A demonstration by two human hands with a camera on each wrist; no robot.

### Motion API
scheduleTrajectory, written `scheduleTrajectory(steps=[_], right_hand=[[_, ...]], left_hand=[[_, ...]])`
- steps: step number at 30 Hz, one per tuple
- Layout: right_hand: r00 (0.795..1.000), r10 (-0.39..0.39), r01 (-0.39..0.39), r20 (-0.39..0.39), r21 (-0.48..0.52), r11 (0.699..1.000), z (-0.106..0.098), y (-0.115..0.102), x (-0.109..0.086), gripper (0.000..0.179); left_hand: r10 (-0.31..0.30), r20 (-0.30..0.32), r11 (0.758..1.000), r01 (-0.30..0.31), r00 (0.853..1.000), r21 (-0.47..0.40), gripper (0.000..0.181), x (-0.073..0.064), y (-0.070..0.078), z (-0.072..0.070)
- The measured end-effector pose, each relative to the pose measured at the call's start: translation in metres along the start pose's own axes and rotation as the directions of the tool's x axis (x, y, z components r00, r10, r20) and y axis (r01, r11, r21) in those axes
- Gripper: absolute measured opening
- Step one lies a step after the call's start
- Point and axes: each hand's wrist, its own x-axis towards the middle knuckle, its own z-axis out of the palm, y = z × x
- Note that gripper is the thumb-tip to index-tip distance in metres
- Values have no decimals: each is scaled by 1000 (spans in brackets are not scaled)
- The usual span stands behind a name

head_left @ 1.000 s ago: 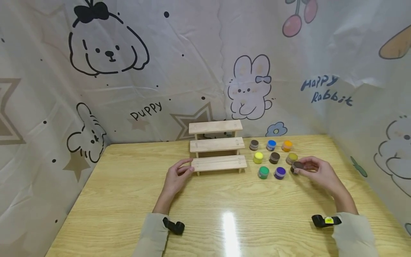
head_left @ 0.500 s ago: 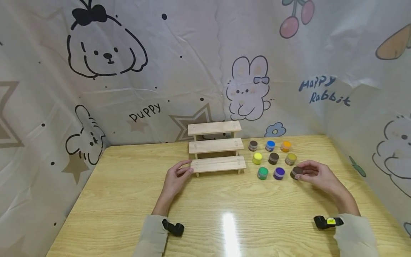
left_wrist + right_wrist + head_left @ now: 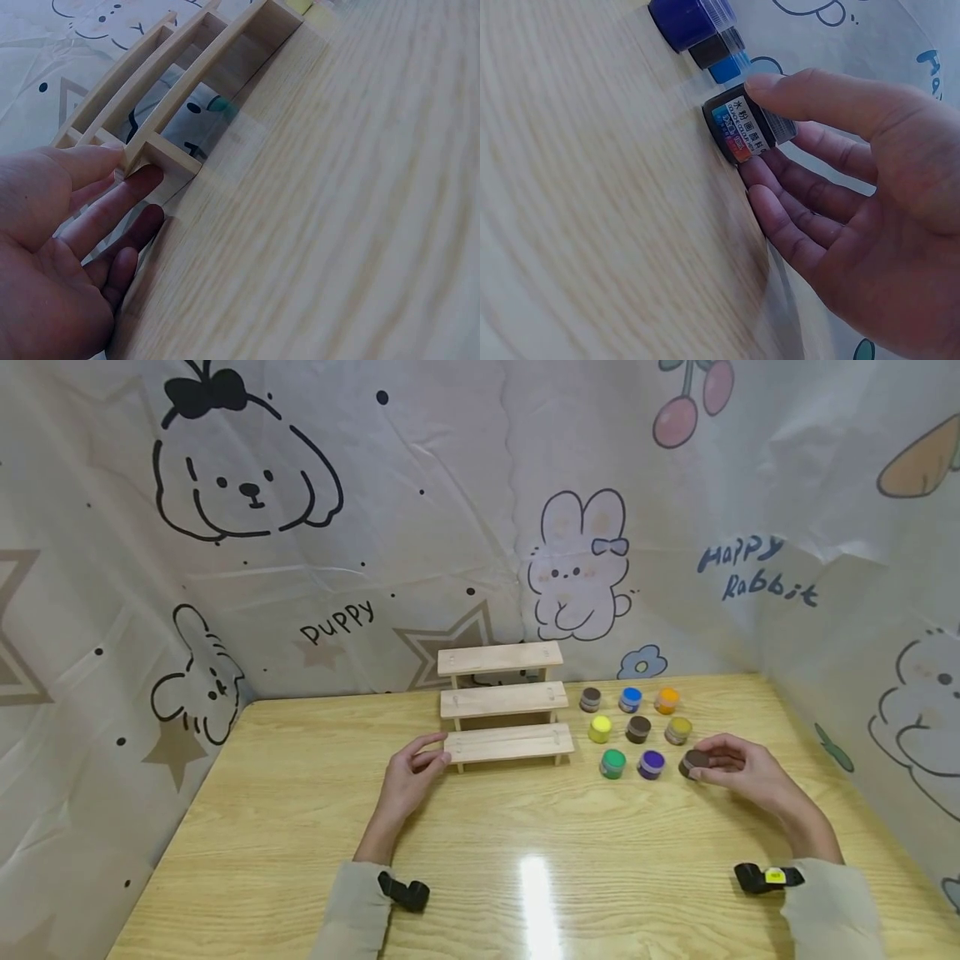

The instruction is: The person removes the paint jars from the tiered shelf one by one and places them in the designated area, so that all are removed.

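A three-step wooden display rack (image 3: 504, 700) stands at the back of the table. My left hand (image 3: 408, 779) pinches the left end of its lowest step; in the left wrist view the thumb (image 3: 94, 161) lies against the board's edge, with a fingertip underneath. At the right, my right hand (image 3: 750, 774) holds a dark paint jar (image 3: 693, 764) between thumb and fingers. The jar (image 3: 739, 124) carries a printed label and appears to rest on the table. Closest to it are a purple jar (image 3: 651, 764) and an olive-yellow jar (image 3: 678, 731).
More small paint jars sit in rows right of the rack: green (image 3: 612, 764), yellow (image 3: 600, 729), dark brown (image 3: 638, 729), grey-brown (image 3: 590, 699), blue (image 3: 630, 699) and orange (image 3: 667, 700). A printed cloth (image 3: 450, 485) hangs behind the wooden table (image 3: 300, 827).
My right hand has brought the dark jar slightly down toward the near side, into line with the green and purple jars. The left hand keeps its place at the rack.
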Motion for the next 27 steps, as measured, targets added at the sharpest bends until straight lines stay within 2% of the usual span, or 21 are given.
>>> scheduleTrajectory(steps=[2,4,15,21,27], right_hand=[[1000,-5,5,-2,5,1000,0,0,0,48],[1000,-10,10,-3,8,1000,0,0,0,47],[1000,5,-5,-6,-15,1000,-5,-4,-2,54],[995,-13,9,-101,-45,999,-7,-10,-6,48],[973,-30,26,-229,-21,999,-6,-18,-7,46]], left_hand=[[-5,0,1000,5,1000,3,37,0,-1,0],[3,-4,1000,-3,1000,-3,37,2,-9,0],[11,-3,1000,-11,1000,-22,37,1,-10,0],[1,-6,1000,-1,1000,-25,37,0,-10,0],[20,2,1000,-20,1000,2,36,3,-7,-1]])
